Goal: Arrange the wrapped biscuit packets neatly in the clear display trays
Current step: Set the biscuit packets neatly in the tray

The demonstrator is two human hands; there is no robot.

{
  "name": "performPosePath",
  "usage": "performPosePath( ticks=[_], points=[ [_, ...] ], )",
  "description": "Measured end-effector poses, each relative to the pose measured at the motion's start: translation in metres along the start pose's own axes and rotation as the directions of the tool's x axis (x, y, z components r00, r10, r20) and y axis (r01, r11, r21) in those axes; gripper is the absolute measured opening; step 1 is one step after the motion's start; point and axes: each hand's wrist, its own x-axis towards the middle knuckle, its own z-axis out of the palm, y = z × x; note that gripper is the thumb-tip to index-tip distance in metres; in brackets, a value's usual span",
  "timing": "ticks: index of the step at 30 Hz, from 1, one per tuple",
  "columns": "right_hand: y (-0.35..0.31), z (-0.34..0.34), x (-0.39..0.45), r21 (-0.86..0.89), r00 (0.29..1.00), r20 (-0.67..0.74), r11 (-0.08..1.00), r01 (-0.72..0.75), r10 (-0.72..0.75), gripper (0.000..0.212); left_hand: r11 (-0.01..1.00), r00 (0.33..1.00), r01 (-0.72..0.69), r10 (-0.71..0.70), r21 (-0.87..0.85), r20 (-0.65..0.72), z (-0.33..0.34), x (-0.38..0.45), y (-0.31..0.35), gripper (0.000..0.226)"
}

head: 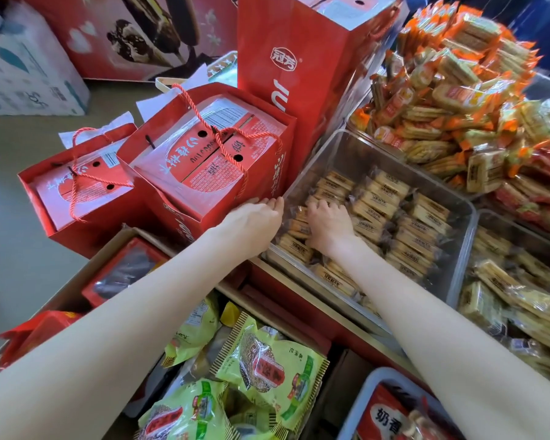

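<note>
A clear display tray [351,144] holds wrapped biscuit packets [419,230] standing in neat rows. My right hand [329,225] is inside the tray at its left side, with its fingers curled over a biscuit packet [297,230] in the near-left row. My left hand [254,219] lies with straight fingers along the tray's left rim, between the tray and a red gift bag [210,160]. A second clear tray [481,217] to the right holds more biscuit packets [505,300] in a loose pile.
A heap of orange-wrapped biscuits [458,90] rises behind the trays. A tall red bag [299,58] and a smaller red bag [77,192] stand to the left. Green snack bags [267,360] fill a cardboard box below my arms. A basket [372,385] sits bottom right.
</note>
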Motion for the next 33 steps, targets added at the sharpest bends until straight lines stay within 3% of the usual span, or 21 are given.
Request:
performPosePath(
  ticks=[5, 8, 11, 13, 15, 19, 26, 30, 33],
  points=[
    [0.005, -0.011, 0.009, 0.176, 0.996, 0.075, 0.984, 0.033, -0.047, 0.048, 1.000, 0.999, 0.003, -0.003, 0.018, 0.033, -0.003, 0.000, 0.000, 0.061],
    [0.001, -0.005, 0.012, 0.168, 0.995, 0.099, 0.986, 0.014, -0.031, 0.041, 0.999, 1.000, 0.004, -0.005, 0.045, 0.016, -0.005, 0.000, 0.002, 0.060],
    [0.006, 0.003, 0.008, 0.114, 0.988, 0.150, 0.993, 0.031, -0.048, 0.048, 0.999, 1.000, 0.006, -0.007, 0.048, 0.018, -0.006, -0.002, 0.003, 0.058],
    [0.014, 0.000, 0.009, 0.193, 0.992, 0.121, 0.981, 0.006, -0.030, 0.053, 0.999, 0.999, -0.003, 0.001, 0.054, 0.039, -0.006, -0.004, 0.003, 0.058],
    [0.023, -0.007, 0.016, 0.308, 0.998, 0.014, 0.950, -0.055, 0.054, 0.044, 0.999, 0.999, -0.002, 0.000, 0.046, 0.040, -0.006, -0.004, 0.002, 0.057],
    [0.028, -0.008, 0.032, 0.278, 0.996, -0.009, 0.957, -0.080, 0.085, 0.027, 0.999, 0.999, 0.010, -0.012, 0.049, 0.032, -0.008, -0.004, 0.002, 0.057],
    [0.033, -0.001, 0.054, 0.234, 0.997, 0.031, 0.969, -0.080, 0.074, 0.046, 0.998, 0.998, 0.016, -0.012, -0.054, 0.065, 0.000, -0.004, 0.001, 0.059],
    [0.036, 0.003, 0.056, 0.267, 0.996, 0.042, 0.960, -0.086, 0.078, 0.057, 0.992, 0.994, -0.016, 0.029, -0.123, 0.105, -0.001, -0.005, -0.004, 0.078],
    [0.039, 0.002, 0.056, 0.288, 0.997, 0.028, 0.954, -0.077, 0.072, 0.053, 0.991, 0.993, -0.025, 0.040, -0.131, 0.111, 0.000, -0.007, -0.004, 0.090]
  ],
)
